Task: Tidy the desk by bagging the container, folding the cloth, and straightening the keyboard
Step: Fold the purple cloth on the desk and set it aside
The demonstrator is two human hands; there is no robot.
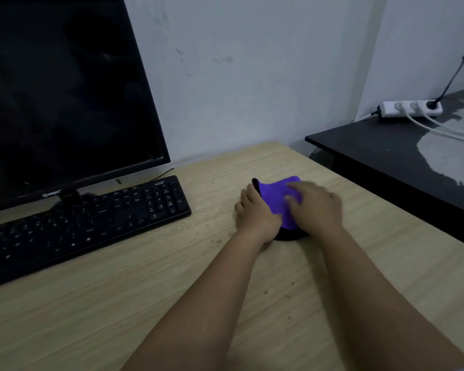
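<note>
Head view, left hand (255,212), right hand (316,203) pressing cloth (277,196)

Logos on monitor (51,194) and keyboard (159,182) — too blurred to read.

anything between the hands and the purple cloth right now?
Nothing visible. Both the left hand and the right hand are already on the purple cloth, which lies over a dark object on the desk.

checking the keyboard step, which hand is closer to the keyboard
Left. The left hand grips the purple cloth's left edge, on the side facing the keyboard but apart from it. The right hand presses on the cloth's far side.
</note>
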